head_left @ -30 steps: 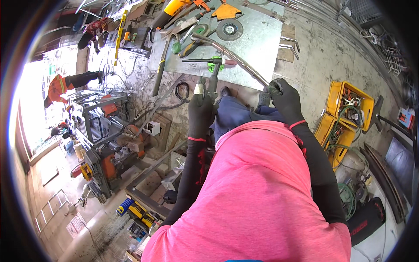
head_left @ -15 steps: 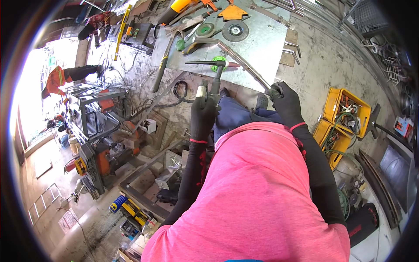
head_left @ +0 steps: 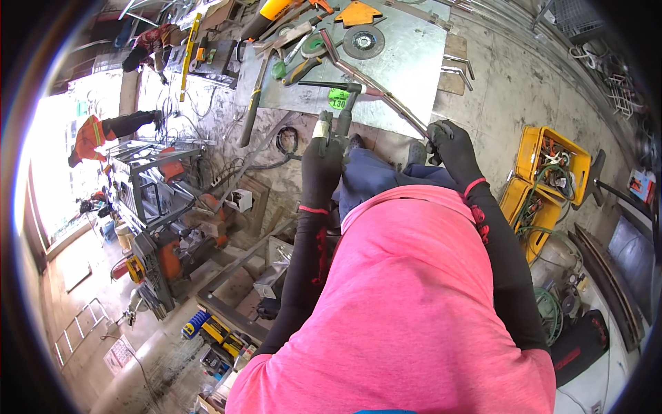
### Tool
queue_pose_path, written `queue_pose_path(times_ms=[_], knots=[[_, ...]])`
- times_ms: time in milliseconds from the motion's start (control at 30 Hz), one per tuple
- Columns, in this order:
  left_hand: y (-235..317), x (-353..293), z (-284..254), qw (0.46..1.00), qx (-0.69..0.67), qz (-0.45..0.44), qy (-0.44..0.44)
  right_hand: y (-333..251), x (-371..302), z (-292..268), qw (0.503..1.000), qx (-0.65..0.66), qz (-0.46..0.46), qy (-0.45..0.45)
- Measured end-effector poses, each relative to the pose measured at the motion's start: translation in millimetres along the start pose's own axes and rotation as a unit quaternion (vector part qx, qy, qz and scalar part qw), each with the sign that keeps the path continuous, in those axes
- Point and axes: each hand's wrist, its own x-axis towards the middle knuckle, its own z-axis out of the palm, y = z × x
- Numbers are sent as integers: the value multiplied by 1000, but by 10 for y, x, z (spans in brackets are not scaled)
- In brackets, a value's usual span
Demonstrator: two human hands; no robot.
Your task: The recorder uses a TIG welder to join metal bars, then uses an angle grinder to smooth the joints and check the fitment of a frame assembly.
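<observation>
Left grip: the gloved left hand (head_left: 323, 160) is clenched round the handle of a welding torch (head_left: 343, 114), whose neck reaches forward over the near edge of the steel table (head_left: 407, 76).
Right grip: the gloved right hand (head_left: 449, 143) is closed on the near end of a long thin metal bar (head_left: 372, 81), which runs diagonally from that hand up across the steel table.
Risk, bar: held at one end only, the bar may pivot or slide on the plate if the right hand loosens, spoiling its line.
Risk, torch: the torch tip lies near the bar and the gloves; a slip could bring it against a glove or the blue trouser knee (head_left: 376, 181) below the table edge.
Risk, clutter: a grinding disc (head_left: 363, 41), an orange angle magnet (head_left: 358, 13) and hand tools crowd the far part of the table and may catch the bar.
Yellow crates (head_left: 548, 172): right of the table, on the floor; they hold coiled cable and small fittings, too small to identify.
</observation>
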Motion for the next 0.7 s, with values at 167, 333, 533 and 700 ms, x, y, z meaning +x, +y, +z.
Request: queue_pose_path(times_ms=[167,333,533,700], knots=[[96,62,-47,998,48,-21,-27,-21,-14,-12,1000,-8,0,-1],[-75,85,-59,993,111,-5,-28,-73,-59,4,1000,0,-4,-9],[275,153,-69,992,117,-47,-25,2,-11,-13,1000,0,-3,-7],[374,144,-128,991,118,-52,-26,-20,-31,-18,1000,7,-5,-14]])
